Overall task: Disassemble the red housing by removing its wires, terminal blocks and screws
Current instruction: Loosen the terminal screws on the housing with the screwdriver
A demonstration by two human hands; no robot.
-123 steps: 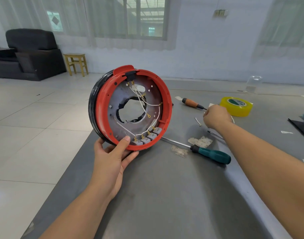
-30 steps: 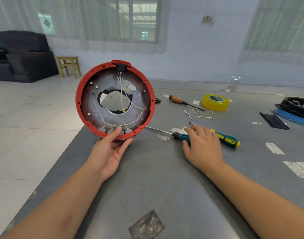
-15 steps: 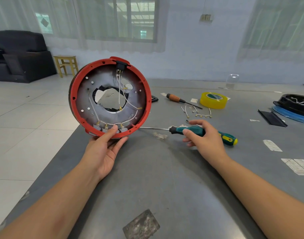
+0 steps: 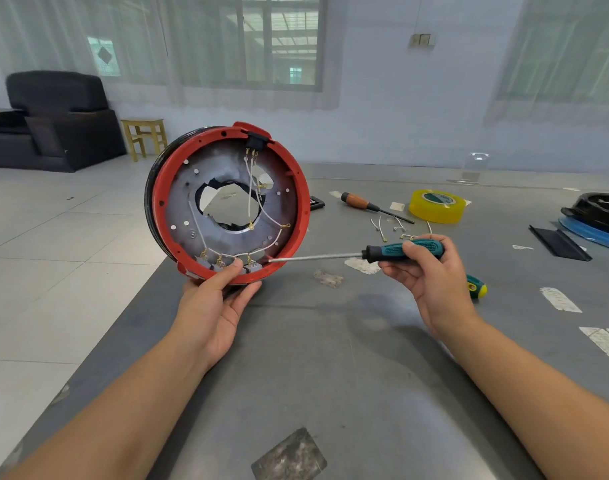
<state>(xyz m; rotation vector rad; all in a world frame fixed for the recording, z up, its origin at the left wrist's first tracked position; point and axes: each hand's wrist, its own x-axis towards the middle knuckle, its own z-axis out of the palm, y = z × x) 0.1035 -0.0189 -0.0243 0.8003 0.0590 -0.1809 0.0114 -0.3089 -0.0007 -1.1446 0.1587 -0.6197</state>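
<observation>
The red housing (image 4: 159, 188) stands on its edge at the table's left side, open face toward me. Inside it, white wires (image 4: 249, 199) run from a black connector at the top down to grey terminal blocks (image 4: 253, 266) along the bottom. My left hand (image 4: 209, 317) grips the housing's lower rim, thumb on the blocks and fingers behind. My right hand (image 4: 434, 282) holds a teal-handled screwdriver (image 4: 389, 251) level above the table. Its shaft points left and the tip is at the housing's lower right rim, beside the blocks.
Loose removed wires (image 4: 379, 225), an orange-handled screwdriver (image 4: 356, 201) and a yellow tape roll (image 4: 436, 206) lie farther back. A second screwdriver's green-yellow end (image 4: 476, 287) shows behind my right hand. A black housing on blue (image 4: 597, 211) sits far right. The table edge drops off left.
My right hand took the teal screwdriver off the table, lifted it and brought its tip to the housing's lower rim. My left hand has kept the housing upright, turned a little.
</observation>
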